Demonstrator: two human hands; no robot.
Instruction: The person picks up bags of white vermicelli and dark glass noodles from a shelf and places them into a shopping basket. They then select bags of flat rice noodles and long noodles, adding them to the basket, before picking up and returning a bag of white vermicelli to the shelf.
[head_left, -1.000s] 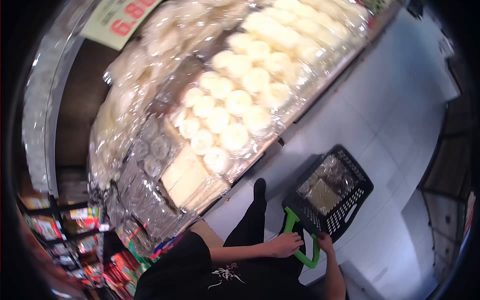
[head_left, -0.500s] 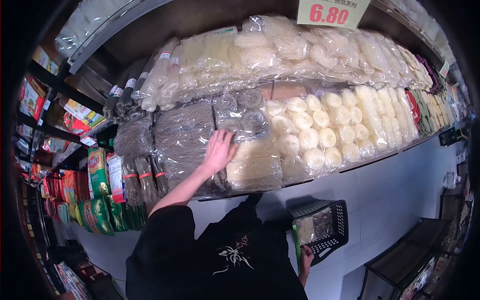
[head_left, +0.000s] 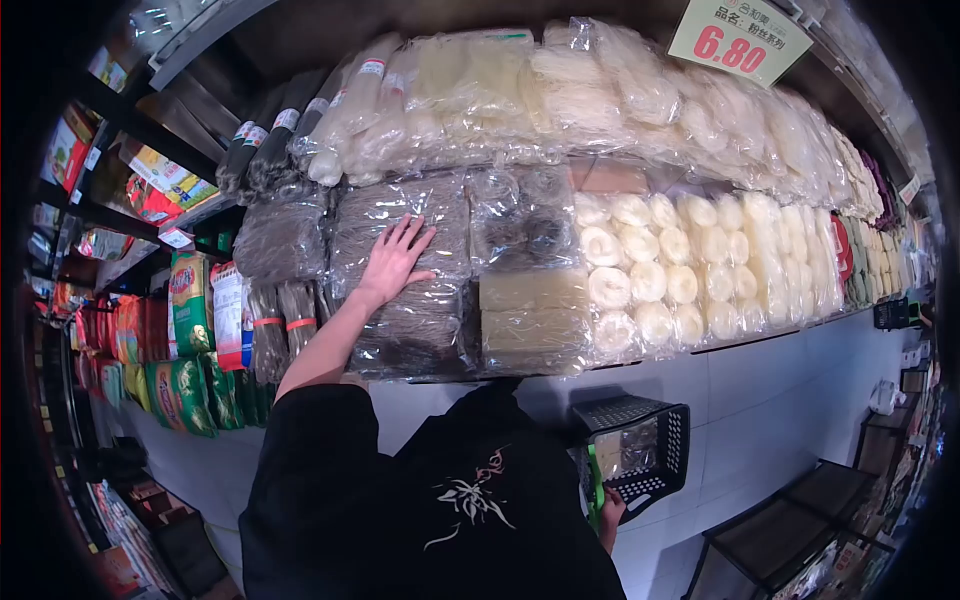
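My left hand (head_left: 396,264) lies with fingers spread on a large clear bag of dark grey-brown dried noodles (head_left: 420,325). To its right are a bag of dark noodle coils (head_left: 515,225) and a bag of yellowish noodles in straight blocks (head_left: 535,315). Low beside my body, my right hand (head_left: 612,508) is closed round the green handle (head_left: 597,478) of a black shopping basket (head_left: 675,440). Inside the basket sit clear-wrapped packs (head_left: 630,447), one part pale and one part dark.
Bags of round white noodle nests (head_left: 650,280) continue along the shelf to the right. Pale noodle bags (head_left: 590,90) are heaped behind, under a 6.80 price sign (head_left: 735,40). Green packets (head_left: 185,395) stand at left. A dark rack (head_left: 800,520) stands on the floor at lower right.
My left hand has shifted left, from between the coil and yellowish noodle bags onto the dark noodle bag. My right hand keeps its hold on the basket. The view has shifted slightly.
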